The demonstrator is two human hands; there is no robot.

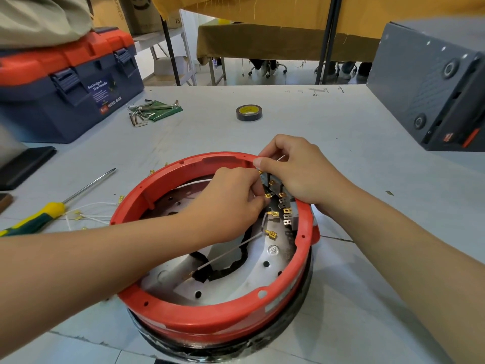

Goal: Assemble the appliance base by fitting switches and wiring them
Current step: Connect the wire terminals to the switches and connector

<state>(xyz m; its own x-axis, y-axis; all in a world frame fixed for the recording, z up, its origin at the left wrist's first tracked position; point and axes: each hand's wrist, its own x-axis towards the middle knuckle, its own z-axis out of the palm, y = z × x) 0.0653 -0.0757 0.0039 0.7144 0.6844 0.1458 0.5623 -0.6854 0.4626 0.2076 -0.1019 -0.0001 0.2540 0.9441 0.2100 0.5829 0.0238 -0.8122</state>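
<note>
A round red appliance base (210,315) lies upside down on the table, its metal plate and black gasket showing inside. Switches with silver and brass terminals (284,206) line the inner right wall. My left hand (231,198) reaches into the base and pinches a brass connector (268,195) at the switches. My right hand (296,172) rests over the rim and pinches a thin white wire (281,158) above the switches. Other white wires with brass connectors (271,234) lie loose inside.
A yellow-handled screwdriver (49,210) and spare white wires (86,215) lie left of the base. A blue and orange toolbox (65,95) stands far left, hex keys (147,111) and a tape roll (248,112) behind, a grey case (430,82) at right.
</note>
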